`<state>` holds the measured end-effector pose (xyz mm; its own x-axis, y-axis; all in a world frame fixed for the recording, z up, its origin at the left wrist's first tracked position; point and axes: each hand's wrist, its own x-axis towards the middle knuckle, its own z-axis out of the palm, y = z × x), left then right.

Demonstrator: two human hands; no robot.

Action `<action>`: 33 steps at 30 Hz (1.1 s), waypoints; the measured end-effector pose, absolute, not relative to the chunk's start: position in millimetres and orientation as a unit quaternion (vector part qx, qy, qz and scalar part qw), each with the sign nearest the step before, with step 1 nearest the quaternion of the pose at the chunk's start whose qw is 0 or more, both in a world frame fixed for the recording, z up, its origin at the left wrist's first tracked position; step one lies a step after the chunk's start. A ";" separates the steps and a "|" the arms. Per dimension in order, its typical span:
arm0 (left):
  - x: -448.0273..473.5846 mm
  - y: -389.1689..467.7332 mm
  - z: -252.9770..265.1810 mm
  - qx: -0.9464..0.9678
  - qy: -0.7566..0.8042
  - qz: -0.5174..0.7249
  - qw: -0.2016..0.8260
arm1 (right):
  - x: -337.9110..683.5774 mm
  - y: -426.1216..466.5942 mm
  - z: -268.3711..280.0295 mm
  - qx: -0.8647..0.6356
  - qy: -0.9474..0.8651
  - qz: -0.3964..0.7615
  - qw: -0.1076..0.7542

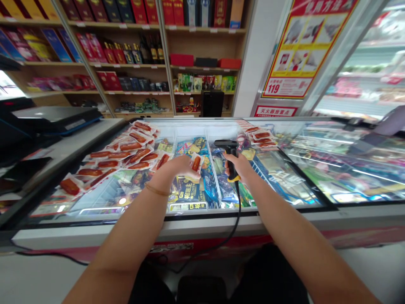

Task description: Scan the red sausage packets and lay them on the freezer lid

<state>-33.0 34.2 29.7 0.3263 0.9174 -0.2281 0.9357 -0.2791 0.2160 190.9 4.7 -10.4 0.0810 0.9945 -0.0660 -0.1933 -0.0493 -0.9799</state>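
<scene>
My left hand point(182, 166) grips a small clear packet with a reddish-brown sausage point(196, 162) in it, above the freezer's middle. My right hand point(239, 165) is wrapped round the handle of a black barcode scanner point(230, 152) with a yellow-tipped base. From that base a black cable point(238, 211) hangs over the front edge of the freezer. To the left, many like sausage packets point(129, 145) lie spread over the glass lid. A smaller group of sausage packets point(262, 137) rests on the glass right of the scanner.
The glass-topped chest freezer point(202, 216) spans the view, with bagged goods point(190, 190) inside. A counter point(63, 145) with a dark flat device point(60, 118) stands at left. Behind are shelves point(126, 63) of boxes and bottles. A fire-instruction poster point(303, 50) hangs on the wall.
</scene>
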 end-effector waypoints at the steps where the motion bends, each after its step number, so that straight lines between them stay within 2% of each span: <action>1: -30.0 34.0 28.3 0.803 0.576 -0.018 0.153 | 190.8 4.5 -10.7 -0.484 -0.416 0.538 0.552; 6: -24.4 48.5 10.5 0.758 0.606 0.135 0.199 | 191.0 4.0 -12.2 -0.485 -0.432 0.533 0.542; 10: -20.8 58.5 -3.7 0.655 0.597 0.322 0.333 | 190.7 3.4 -13.2 -0.489 -0.439 0.528 0.538; 13: -18.9 61.7 -11.2 0.595 0.557 0.417 0.403 | 189.9 2.2 -12.7 -0.492 -0.441 0.526 0.536; 28: -20.7 74.0 -29.9 0.547 0.478 0.512 0.459 | 186.7 -0.3 -13.8 -0.480 -0.457 0.526 0.533; 33: -24.7 78.2 -36.3 0.585 0.467 0.506 0.429 | 185.6 -4.0 -10.4 -0.478 -0.464 0.530 0.524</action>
<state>-24.7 78.2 -36.3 0.0513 0.9803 0.1909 0.1125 -0.1956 0.9742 185.6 -4.0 -10.4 0.0065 0.9998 -0.0205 -0.1111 -0.0196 -0.9936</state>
